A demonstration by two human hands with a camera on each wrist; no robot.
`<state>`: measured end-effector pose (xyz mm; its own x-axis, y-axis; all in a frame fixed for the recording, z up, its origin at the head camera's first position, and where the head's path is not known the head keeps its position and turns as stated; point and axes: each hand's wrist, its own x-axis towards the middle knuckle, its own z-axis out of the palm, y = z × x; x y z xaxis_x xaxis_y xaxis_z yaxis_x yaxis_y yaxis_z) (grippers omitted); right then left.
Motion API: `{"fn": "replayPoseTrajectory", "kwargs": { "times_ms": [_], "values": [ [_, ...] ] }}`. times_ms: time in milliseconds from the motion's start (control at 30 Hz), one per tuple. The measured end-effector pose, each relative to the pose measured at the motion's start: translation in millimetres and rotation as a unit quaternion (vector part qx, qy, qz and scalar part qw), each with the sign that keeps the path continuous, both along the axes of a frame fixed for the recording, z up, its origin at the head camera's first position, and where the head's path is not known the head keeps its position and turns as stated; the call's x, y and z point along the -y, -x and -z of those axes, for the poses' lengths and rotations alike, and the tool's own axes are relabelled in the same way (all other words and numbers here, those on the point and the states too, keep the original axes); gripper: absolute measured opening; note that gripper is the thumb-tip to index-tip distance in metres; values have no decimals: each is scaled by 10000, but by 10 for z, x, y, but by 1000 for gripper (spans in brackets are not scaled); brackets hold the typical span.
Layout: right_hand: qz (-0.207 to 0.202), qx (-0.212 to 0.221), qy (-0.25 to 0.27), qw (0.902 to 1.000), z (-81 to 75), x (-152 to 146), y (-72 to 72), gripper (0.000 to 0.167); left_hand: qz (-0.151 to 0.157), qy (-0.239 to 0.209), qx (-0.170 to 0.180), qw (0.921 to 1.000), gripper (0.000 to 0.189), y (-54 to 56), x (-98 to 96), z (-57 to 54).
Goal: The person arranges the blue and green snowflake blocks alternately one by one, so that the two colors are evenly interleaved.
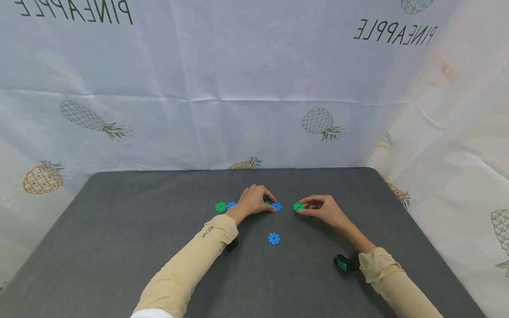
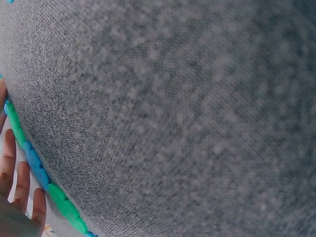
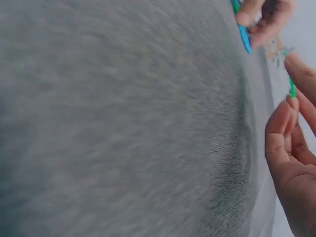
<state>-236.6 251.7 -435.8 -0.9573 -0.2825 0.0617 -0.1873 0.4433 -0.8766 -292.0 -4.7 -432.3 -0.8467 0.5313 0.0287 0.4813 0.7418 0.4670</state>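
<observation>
My left hand (image 1: 252,201) pinches a blue notched disc (image 1: 277,206) between thumb and index finger, at the right end of a row of discs. Part of a green disc (image 1: 267,203) shows behind those fingers. Left of the hand the row continues with another blue disc (image 1: 230,205) and an end green disc (image 1: 220,206); its middle is hidden in the head view. Green and blue discs (image 2: 34,163) follow one another in the left wrist view. Just to the right, apart from the row, my right hand (image 1: 327,211) pinches a single green disc (image 1: 298,206) by its edge.
A loose blue disc (image 1: 273,238) lies nearer to me on the grey cloth-covered table (image 1: 159,251). Behind the table hangs a white pineapple-print curtain (image 1: 238,132). Each wrist carries a black device, the right one (image 1: 347,263) low over the cloth.
</observation>
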Motion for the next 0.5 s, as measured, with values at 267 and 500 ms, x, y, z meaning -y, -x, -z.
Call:
{"fn": "replayPoseTrajectory", "kwargs": {
  "times_ms": [267,500],
  "values": [
    [-240,184,-126,9995,7,21,131,33,-36,-7,-42,10000,27,3,-9,16],
    [-108,57,-385,9992,22,80,239,30,-18,-17,-3,10000,27,4,-14,8]
  ]
}}
